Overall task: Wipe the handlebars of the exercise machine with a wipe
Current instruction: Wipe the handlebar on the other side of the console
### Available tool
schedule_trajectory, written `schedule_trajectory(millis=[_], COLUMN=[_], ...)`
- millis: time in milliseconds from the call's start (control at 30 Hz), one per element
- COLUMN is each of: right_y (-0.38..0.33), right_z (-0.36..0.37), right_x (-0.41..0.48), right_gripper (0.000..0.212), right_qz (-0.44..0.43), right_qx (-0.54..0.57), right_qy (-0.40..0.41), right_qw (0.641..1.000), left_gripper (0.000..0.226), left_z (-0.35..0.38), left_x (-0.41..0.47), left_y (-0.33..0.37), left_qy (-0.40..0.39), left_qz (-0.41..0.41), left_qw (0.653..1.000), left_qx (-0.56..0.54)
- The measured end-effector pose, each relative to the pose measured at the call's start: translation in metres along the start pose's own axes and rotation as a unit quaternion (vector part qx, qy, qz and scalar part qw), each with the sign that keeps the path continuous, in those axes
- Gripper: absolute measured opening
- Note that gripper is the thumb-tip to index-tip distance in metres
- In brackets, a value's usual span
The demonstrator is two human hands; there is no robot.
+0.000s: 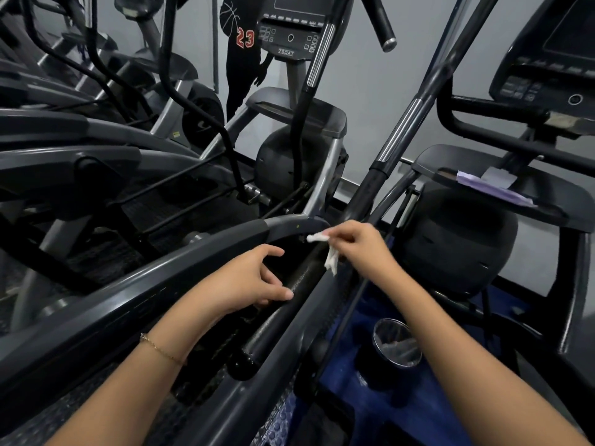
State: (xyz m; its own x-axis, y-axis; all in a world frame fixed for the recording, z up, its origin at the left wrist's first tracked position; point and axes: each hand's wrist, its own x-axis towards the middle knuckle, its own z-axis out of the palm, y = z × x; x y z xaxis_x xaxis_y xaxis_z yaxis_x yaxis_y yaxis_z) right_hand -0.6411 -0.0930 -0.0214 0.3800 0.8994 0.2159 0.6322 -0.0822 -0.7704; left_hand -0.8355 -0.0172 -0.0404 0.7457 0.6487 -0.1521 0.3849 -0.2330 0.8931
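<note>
1. Right hand (357, 249): grasping. The thumb and fingertips pinch a white wipe (325, 252). One twisted end of it points toward the left hand, and the rest dangles below the fingers.
2. Wipe: held just over the black handlebar (273, 323), between the two hands and nearer the right one. Its hanging end comes down to the bar, but whether it touches the foam cannot be told.
3. Left hand (254, 278): released. Its fingers are loosely curved and closed round nothing, and one fingertip rests on the foam of the handlebar, on the near side of the wipe.
4. Handlebar: its capped end lies beside the left forearm. From there it passes under both hands and rises beyond the right hand into a chrome section (402, 130).
5. Grey frame rail (193, 259): sweeps along the far side of the left hand and ends close to the wipe.
6. Thin gold bracelet (161, 347): worn on the left wrist.
7. Dark cup (397, 346) with a shiny rim: stands low, just inside the right forearm, with blue floor (418, 413) around it.
8. Console (289, 30) of the machine: well beyond both hands, up and ahead.
9. Purple sheet (492, 188): lies on the tray of the neighbouring machine, beyond and to the right of the right hand.
</note>
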Motion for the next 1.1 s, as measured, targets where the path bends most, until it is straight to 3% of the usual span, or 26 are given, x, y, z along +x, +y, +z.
schedule_trajectory(millis=[100,167,300,433,633,733,833,933,1033,1100], right_y=[-0.020,-0.026,-0.026,-0.019,-0.005,-0.001,0.002,0.005,0.010,0.017], right_z=[-0.016,-0.018,-0.011,-0.013,-0.013,-0.014,-0.017,-0.021,-0.033,-0.046], right_x=[0.002,0.003,-0.001,-0.003,-0.001,0.003,0.004,0.007,0.023,0.042], right_gripper=[0.019,0.018,0.017,0.015,0.004,0.010,0.014,0.013,0.019,0.032], right_qz=[0.074,0.096,0.113,0.125,0.150,0.140,0.133,0.105,0.062,0.020], right_qx=[0.198,0.250,0.301,0.313,0.226,0.228,0.208,0.165,0.086,-0.088], right_qy=[0.012,-0.008,-0.008,0.020,0.059,0.080,0.092,0.141,0.205,0.211], right_qw=[0.977,0.963,0.947,0.941,0.961,0.960,0.965,0.971,0.973,0.973], left_gripper=[0.049,0.039,0.011,0.008,0.018,0.020,0.009,0.008,0.016,0.017], left_z=[-0.001,0.003,0.020,0.027,0.020,0.014,0.001,-0.004,-0.008,-0.007], left_x=[0.012,0.021,0.036,0.049,0.064,0.079,0.103,0.114,0.116,0.116], left_y=[0.013,0.025,0.040,0.042,0.043,0.043,0.041,0.052,0.077,0.089], left_qy=[0.002,0.007,0.028,0.053,0.031,0.070,0.137,0.142,0.224,0.218], left_qz=[0.014,0.036,0.074,0.071,0.050,0.029,0.016,0.092,0.201,0.231], left_qw=[0.989,0.970,0.956,0.940,0.925,0.923,0.943,0.984,0.939,0.926], left_qx=[-0.147,-0.241,-0.284,-0.330,-0.375,-0.377,-0.301,-0.051,0.167,0.204])
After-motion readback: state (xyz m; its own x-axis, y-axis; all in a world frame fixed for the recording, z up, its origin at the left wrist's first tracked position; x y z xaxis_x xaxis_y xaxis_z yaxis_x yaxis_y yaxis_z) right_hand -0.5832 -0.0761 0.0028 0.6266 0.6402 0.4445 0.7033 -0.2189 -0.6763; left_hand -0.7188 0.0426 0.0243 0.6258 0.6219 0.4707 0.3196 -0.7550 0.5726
